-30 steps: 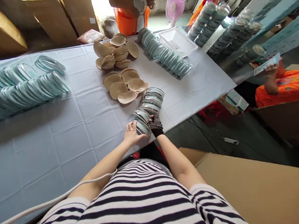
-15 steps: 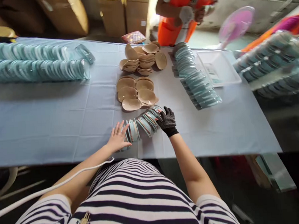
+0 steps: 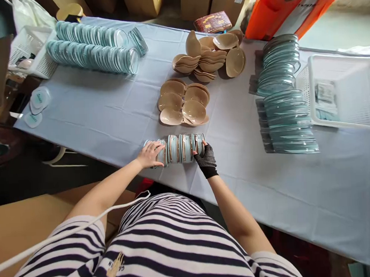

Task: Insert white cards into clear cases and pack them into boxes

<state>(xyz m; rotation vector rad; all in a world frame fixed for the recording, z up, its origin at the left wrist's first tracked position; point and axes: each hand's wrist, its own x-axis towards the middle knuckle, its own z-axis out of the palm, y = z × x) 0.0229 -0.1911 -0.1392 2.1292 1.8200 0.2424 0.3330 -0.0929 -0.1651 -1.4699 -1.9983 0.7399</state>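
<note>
A row of clear, rounded plastic packs (image 3: 179, 149) with pale blue-green edges and some tan inside stands on edge near the table's front. My bare left hand (image 3: 151, 153) curls over its left end. At the right end my right hand (image 3: 206, 157), in a black dotted glove with bare fingertips, grips the last packs. Between them the two hands hold the row together. Just beyond lie tan bra cups (image 3: 183, 103), stacked in joined pairs, shiny inside. Behind these sits a looser heap of tan cups (image 3: 211, 56).
Two long rows of similar packs (image 3: 90, 52) lie at the back left, and more stacked packs (image 3: 289, 116) on the right beside a white basket (image 3: 323, 125). A white perforated basket (image 3: 46, 59) stands far left. Across the table is a person in orange (image 3: 268, 14).
My view has swung leftward. The curved, fanned row of packs is now straighter and closer together, and my left hand has closed over its end.
</note>
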